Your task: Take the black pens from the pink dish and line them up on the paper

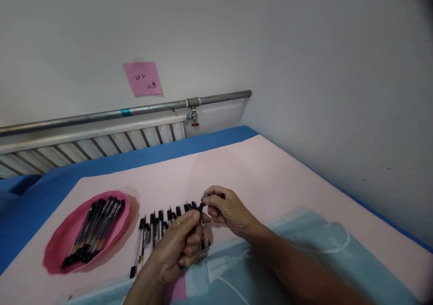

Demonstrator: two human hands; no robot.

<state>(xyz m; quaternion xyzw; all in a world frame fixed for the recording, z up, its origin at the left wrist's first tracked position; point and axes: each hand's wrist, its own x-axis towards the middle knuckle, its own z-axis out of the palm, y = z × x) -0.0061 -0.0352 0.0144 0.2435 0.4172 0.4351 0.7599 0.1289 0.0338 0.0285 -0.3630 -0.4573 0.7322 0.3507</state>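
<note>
Left hand (pixel 183 238): grip pinching black pen (pixel 200 207), long axis slanting up-right | right hand (pixel 223 208): grip pinching dark piece (pixel 222 196), just beyond pen's upper end

Bearings from the hands. Left hand (pixel 184 239) grips dark pen (pixel 200 207), its upper end at right hand's (pixel 223 211) fingertips; black-ended piece (pixel 222 196), mostly hidden, in right hand. Loose pens (pixel 152 228) ranged at 9 o'clock; farther out, pink bowl (pixel 56 246) holding bundled pens (pixel 96 228). Pink note (pixel 144 79) on wall, 11 o'clock.
</note>
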